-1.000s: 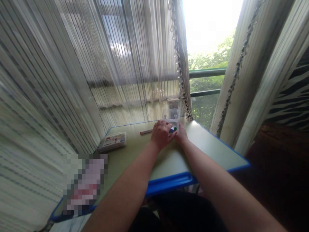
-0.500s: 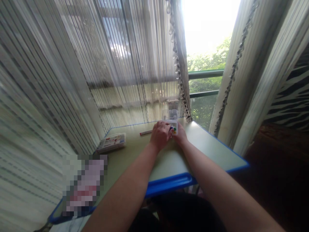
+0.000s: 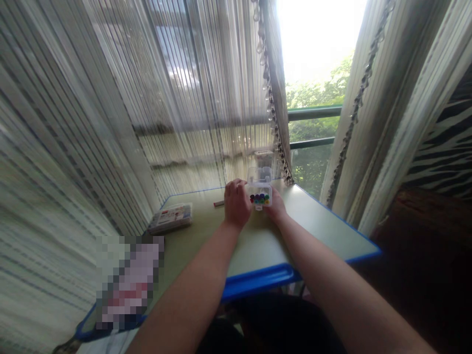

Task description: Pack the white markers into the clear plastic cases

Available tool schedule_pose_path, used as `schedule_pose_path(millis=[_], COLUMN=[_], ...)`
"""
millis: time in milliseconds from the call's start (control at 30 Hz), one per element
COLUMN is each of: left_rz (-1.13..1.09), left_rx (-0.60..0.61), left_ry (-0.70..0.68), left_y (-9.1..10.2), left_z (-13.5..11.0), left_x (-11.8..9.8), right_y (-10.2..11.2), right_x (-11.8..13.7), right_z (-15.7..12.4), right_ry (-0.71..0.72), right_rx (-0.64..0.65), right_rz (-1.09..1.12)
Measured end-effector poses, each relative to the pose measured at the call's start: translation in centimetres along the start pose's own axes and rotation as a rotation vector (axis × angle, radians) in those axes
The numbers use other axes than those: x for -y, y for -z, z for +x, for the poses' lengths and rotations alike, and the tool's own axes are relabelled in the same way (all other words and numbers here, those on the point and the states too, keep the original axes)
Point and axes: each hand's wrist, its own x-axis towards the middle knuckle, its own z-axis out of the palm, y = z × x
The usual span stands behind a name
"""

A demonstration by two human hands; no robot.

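A clear plastic marker case (image 3: 260,207) stands on the table in front of me, its see-through lid (image 3: 259,174) raised at the back. Inside, the coloured ends of several markers (image 3: 261,197) face me. My left hand (image 3: 238,205) is closed around the case's left side, its fingertips partly hidden behind it. On the opposite side my right hand (image 3: 277,204) grips the case, most of its fingers out of sight. A white marker with a red end (image 3: 219,203) lies on the table, partly covered by my left hand.
The pale table (image 3: 265,246) has a blue rim. A flat printed box (image 3: 171,218) lies at its left, with a blurred-out pinkish item (image 3: 132,280) nearer me. String curtains (image 3: 199,98) hang along the back edge, beside a window with railings (image 3: 315,113).
My left hand has shifted left, off the front of the case to its side, uncovering the coloured marker ends. The right hand and the case have stayed in place.
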Motion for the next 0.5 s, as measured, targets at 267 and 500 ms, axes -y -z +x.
schedule_pose_path(millis=[267,500], left_rz=[0.284,0.364], left_rx=[0.368,0.739], left_ry=[0.408,0.446], left_y=[-1.0,-1.2], left_z=[-1.2,-1.5], left_x=[4.0,4.7], right_y=[-0.1,-0.1], right_x=[-0.7,-0.7], right_z=[0.1,0.1], right_ry=[0.001,0.001], right_rx=[-0.01,-0.001], right_rz=[-0.029,-0.034])
